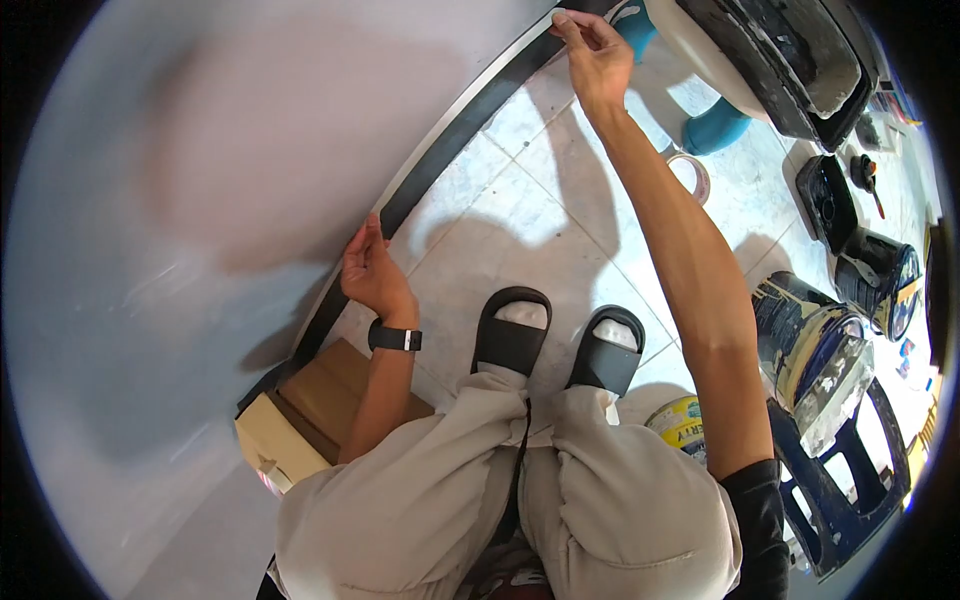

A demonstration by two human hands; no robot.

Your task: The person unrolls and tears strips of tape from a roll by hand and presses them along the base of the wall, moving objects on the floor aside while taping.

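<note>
A thin pale strip of masking tape [462,102] runs along the top edge of the dark baseboard [440,160], against the light wall [270,150]. My right hand [600,62] pinches the strip at its upper end, thumb and forefinger together. Lower down, my left hand [380,275], with a dark band on its wrist, has its fingertips pressed together at the strip's other end, touching the wall. The fingers partly hide the tape there. A roll of tape [703,180] lies on the floor beyond my right forearm.
A cardboard box [285,440] stands by the wall at left. To the right are a paint-stained bucket [790,305], a black paint tray [828,200], a dark blue plastic stool [885,420] and a yellow-labelled can [680,425]. My sandalled feet rest on the tiled floor [510,200].
</note>
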